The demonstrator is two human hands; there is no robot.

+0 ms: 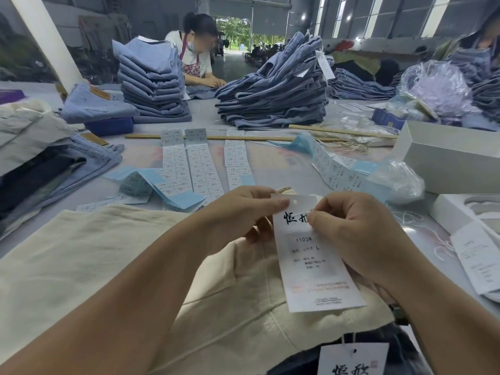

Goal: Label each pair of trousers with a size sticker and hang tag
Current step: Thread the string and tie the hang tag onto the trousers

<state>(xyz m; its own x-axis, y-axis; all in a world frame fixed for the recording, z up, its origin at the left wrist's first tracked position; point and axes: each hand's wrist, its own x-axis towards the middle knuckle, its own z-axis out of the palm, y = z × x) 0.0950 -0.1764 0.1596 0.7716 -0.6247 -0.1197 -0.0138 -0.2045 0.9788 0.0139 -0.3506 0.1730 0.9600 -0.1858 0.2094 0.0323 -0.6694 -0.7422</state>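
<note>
A white hang tag (313, 261) printed with black characters, "1103#" and "L" is held up above cream trousers (89, 255) spread on the table in front of me. My left hand (243, 215) pinches the tag's top left edge beside its punched hole. My right hand (354, 234) pinches the tag's upper right side, thumb on the print. Strips of size stickers (201, 166) on blue backing lie just beyond the trousers. A dark pair of trousers (303, 361) with a hang tag (351, 358) tied on lies at the bottom edge.
Stacks of folded blue jeans (273, 98) stand at the far side, where another person (197, 50) works. White boxes (449, 158) and loose tags (476, 258) sit at the right, with a plastic bag (397, 180). Folded garments (40, 158) pile at the left. A wooden ruler (243, 138) crosses the table.
</note>
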